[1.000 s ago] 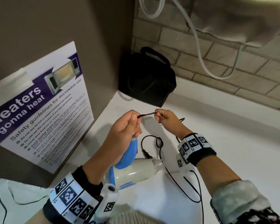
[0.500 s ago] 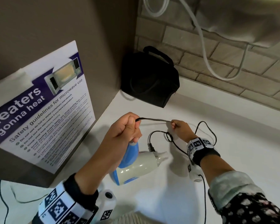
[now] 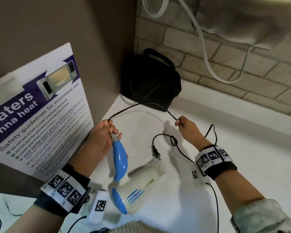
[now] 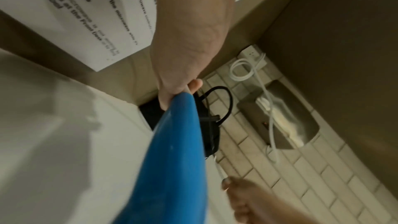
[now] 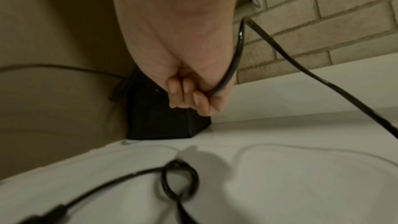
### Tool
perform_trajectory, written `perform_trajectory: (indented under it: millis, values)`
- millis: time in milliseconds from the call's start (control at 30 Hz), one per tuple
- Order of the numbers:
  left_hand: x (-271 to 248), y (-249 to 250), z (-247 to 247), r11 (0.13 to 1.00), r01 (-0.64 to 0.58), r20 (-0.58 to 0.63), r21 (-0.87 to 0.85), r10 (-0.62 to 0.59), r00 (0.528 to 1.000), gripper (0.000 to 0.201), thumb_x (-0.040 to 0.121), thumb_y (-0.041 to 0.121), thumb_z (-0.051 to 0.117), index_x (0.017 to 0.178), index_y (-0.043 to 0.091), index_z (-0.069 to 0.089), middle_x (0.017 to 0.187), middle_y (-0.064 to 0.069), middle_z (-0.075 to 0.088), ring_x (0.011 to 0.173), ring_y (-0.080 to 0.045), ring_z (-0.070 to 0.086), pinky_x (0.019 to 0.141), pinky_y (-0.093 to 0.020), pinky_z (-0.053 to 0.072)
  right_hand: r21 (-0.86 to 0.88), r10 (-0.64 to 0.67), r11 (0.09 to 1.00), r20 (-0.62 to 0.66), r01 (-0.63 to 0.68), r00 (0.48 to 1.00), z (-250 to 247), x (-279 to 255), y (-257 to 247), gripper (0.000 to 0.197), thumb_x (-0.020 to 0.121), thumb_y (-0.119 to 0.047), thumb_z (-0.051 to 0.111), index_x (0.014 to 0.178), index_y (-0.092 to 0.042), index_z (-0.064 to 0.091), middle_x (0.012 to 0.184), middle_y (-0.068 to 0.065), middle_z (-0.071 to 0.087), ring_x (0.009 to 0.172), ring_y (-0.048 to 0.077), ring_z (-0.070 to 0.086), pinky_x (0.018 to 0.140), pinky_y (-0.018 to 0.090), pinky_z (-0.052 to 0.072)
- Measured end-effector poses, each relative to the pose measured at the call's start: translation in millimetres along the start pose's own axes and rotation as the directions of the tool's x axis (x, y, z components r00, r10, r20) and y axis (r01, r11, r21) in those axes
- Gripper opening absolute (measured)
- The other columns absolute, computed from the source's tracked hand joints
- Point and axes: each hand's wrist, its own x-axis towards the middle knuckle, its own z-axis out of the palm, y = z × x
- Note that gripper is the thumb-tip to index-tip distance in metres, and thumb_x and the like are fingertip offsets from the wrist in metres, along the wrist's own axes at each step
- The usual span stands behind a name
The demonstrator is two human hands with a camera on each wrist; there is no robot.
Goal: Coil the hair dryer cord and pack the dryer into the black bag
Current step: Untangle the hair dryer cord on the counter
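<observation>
A white and blue hair dryer (image 3: 141, 180) hangs low over the white counter. My left hand (image 3: 102, 137) grips the tip of its blue handle (image 4: 172, 159) together with the black cord (image 3: 138, 105) where it leaves the handle. The cord arcs in the air across to my right hand (image 3: 186, 126), whose curled fingers (image 5: 189, 94) hold it. Past that hand the cord drops to the counter, forms a small loop (image 5: 178, 178) and ends in the plug (image 3: 155, 151). The black bag (image 3: 149, 81) stands in the back corner with its handles up.
A microwave safety poster (image 3: 35, 115) leans on the brown wall at left. Thick white cables (image 3: 207, 52) hang on the brick wall behind the bag. A thin black wire (image 3: 215, 204) runs from my right wrist band toward the counter's front edge.
My hands have drawn apart, the right one sliding along the cord to the right, so the span of cord between them has grown into a long arc.
</observation>
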Motion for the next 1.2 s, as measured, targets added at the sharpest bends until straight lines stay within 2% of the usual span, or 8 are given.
perform_trajectory:
  millis: [267,433,533,633,700,867,1000,1200]
  values:
    - [10,-24,10,0.964,0.163,-0.104,0.212,-0.143,0.984,0.037,0.099,-0.005,0.031,0.134,-0.007,0.041,0.119,-0.023,0.056,0.108,-0.031,0.056,0.089,-0.038,0.046,-0.112,-0.271,0.959,-0.103,0.259,0.957,-16,-30,-54,0.020,0.096,-0.014,0.044,0.089,-0.015,0.063,0.063,-0.015,0.052,0.055,0.006,0.047,0.054,0.021,0.035]
    - [14,-38,-3,0.848,0.194,-0.097,0.494,-0.168,0.981,0.010,0.094,0.002,0.048,0.084,0.006,0.051,0.098,-0.024,0.054,0.092,-0.030,0.054,0.094,-0.043,0.045,-0.275,-0.274,0.930,-0.077,0.244,0.958,-5,-54,-72,0.022,0.094,-0.015,0.044,0.094,-0.022,0.065,0.072,0.002,0.063,0.068,0.027,0.060,0.061,0.034,0.050]
    - [6,-32,-1,0.759,0.121,-0.081,0.639,-0.091,0.993,0.019,0.094,0.015,0.051,0.109,0.003,0.051,0.103,-0.011,0.052,0.100,-0.030,0.054,0.094,-0.037,0.044,-0.353,-0.245,0.911,-0.039,0.216,0.969,1,-64,-76,0.025,0.094,-0.012,0.043,0.101,-0.019,0.066,0.086,0.005,0.069,0.078,0.030,0.062,0.063,0.033,0.049]
    - [-16,-27,7,0.566,-0.176,-0.016,0.805,0.317,0.948,0.063,0.088,0.014,0.062,0.139,-0.001,0.030,0.130,-0.022,0.043,0.114,-0.033,0.048,0.092,-0.033,0.040,-0.465,-0.241,0.859,0.004,0.215,0.971,4,-73,-85,0.025,0.092,-0.006,0.041,0.102,-0.013,0.063,0.089,0.007,0.068,0.077,0.030,0.061,0.063,0.034,0.048]
    - [-39,-24,16,0.269,-0.425,0.194,0.864,0.600,0.776,0.072,0.082,0.013,0.068,0.141,0.004,0.029,0.134,-0.024,0.039,0.118,-0.036,0.044,0.097,-0.037,0.039,-0.526,-0.247,0.818,0.044,0.233,0.968,5,-81,-94,0.022,0.092,-0.005,0.042,0.102,-0.010,0.060,0.088,0.007,0.066,0.072,0.029,0.057,0.056,0.032,0.042]
    - [-45,-19,37,-0.372,-0.571,0.681,0.732,0.432,0.591,0.029,0.084,0.022,0.049,0.111,0.022,0.062,0.120,0.004,0.063,0.131,-0.028,0.047,0.106,-0.052,0.027,-0.572,-0.372,0.728,0.134,0.378,0.919,5,-111,-124,0.026,0.087,-0.004,0.049,0.112,-0.010,0.055,0.100,0.007,0.064,0.086,0.028,0.062,0.060,0.030,0.032]
    - [-44,-9,33,-0.006,-0.756,0.713,0.654,0.340,0.614,0.035,0.070,0.015,0.025,0.068,0.008,0.059,0.061,0.001,0.053,0.062,-0.023,0.058,0.103,-0.046,0.041,-0.488,-0.433,0.758,0.119,0.433,0.893,-8,-123,-128,0.026,0.081,-0.001,0.048,0.100,-0.016,0.057,0.099,0.003,0.064,0.087,0.025,0.060,0.060,0.028,0.030]
    - [-76,17,42,0.495,-0.688,0.562,0.531,0.403,0.723,0.027,0.066,-0.001,0.030,0.058,0.019,0.045,0.066,-0.009,0.051,0.078,-0.018,0.059,0.077,-0.024,0.047,-0.172,-0.553,0.825,-0.052,0.538,0.832,-22,-118,-116,0.020,0.064,0.002,0.038,0.071,-0.014,0.048,0.065,-0.001,0.054,0.059,0.020,0.042,0.049,0.025,0.030]
